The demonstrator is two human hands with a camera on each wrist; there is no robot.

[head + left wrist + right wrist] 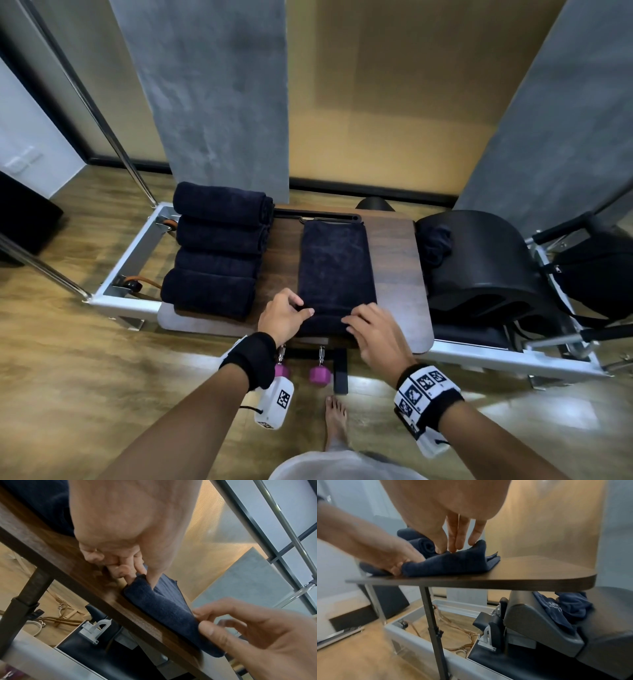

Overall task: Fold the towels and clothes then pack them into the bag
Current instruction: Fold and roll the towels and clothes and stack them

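A dark navy towel (335, 267) lies folded into a long strip on the brown table (394, 274), its near end raised into a small fold (453, 563). My left hand (301, 310) pinches the near left corner between thumb and curled fingers (142, 577). At the near right corner, my right hand (349, 323) holds the edge, fingertips on top (453, 549) and thumb under it (200, 620). Several rolled navy towels (219, 250) lie in a row at the table's left. A crumpled dark garment (433, 246) lies on the black padded barrel (489, 260).
A black bag (596, 274) sits at the far right behind the barrel. The table stands over a metal-framed exercise bed (130, 301). Purple weights (320, 375) hang under the table's front edge. My bare foot (335, 418) is on the wooden floor.
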